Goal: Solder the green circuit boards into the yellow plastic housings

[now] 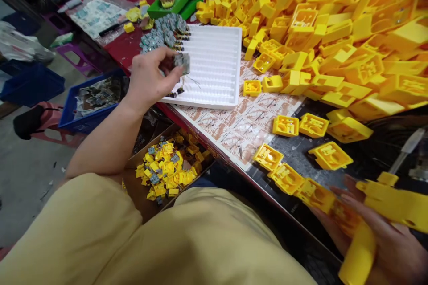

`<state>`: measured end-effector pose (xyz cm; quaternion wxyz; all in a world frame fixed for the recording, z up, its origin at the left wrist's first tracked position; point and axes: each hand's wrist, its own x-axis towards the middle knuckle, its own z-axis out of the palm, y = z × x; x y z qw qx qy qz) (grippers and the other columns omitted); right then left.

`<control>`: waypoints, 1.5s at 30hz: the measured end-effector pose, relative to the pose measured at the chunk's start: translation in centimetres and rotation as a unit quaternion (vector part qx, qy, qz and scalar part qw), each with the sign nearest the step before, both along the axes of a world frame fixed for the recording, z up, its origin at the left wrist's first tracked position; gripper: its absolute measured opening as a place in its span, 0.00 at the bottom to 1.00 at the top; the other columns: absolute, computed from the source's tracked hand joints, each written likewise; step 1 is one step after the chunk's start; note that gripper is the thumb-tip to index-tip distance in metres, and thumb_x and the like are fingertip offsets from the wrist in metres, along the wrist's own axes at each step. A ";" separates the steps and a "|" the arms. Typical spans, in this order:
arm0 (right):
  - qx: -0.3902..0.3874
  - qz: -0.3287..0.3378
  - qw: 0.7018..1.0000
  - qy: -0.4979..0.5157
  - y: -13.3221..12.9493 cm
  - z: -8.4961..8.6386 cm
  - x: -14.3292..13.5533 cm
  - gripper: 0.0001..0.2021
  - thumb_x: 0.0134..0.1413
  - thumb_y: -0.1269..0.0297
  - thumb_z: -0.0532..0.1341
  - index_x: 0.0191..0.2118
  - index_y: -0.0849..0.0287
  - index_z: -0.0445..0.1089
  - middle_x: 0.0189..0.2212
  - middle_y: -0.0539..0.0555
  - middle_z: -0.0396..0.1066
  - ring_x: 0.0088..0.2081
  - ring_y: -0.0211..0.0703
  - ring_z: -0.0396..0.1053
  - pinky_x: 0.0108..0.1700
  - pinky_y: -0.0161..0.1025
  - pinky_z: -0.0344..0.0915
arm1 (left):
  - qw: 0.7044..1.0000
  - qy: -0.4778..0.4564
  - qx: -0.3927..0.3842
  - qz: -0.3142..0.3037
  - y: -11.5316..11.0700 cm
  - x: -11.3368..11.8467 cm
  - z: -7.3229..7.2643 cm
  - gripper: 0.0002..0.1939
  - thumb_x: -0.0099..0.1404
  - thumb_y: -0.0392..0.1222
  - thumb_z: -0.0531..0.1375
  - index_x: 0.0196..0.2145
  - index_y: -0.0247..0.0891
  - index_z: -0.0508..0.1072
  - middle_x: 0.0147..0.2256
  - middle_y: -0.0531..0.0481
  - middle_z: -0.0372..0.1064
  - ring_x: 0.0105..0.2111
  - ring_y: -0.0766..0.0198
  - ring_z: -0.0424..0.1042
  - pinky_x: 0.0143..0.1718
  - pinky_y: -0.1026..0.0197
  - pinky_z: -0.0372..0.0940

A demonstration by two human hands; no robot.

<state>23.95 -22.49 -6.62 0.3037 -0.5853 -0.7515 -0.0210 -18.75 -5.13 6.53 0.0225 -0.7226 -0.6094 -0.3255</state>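
My left hand (150,78) is raised over the near left corner of a white ribbed tray (217,75) and pinches a small grey circuit board (182,63) between thumb and fingers. More grey boards (163,31) lie heaped at the tray's far left. My right hand (377,231) rests at the lower right on the dark mat, holding a yellow plastic housing (337,209); a yellow tool (394,202) lies across it. Several loose yellow housings (286,125) sit between the hands.
A huge pile of yellow housings (334,22) fills the far right. A cardboard box (167,171) of yellow parts with grey boards sits below the table edge. A blue crate (92,107) stands to the left, green trays (174,0) at the back.
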 end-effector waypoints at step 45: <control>0.047 0.033 0.994 0.097 1.0 5.8 -7.4 0.19 0.54 0.59 0.70 0.48 0.57 0.65 0.38 0.53 0.75 0.36 0.44 0.74 0.39 0.38 0.72 | 0.830 -0.247 -0.395 -0.305 -0.2 13.3 -6.8 0.10 0.55 0.44 0.64 0.29 0.34 0.71 0.27 0.50 0.73 0.27 0.70 0.70 0.29 0.66 0.64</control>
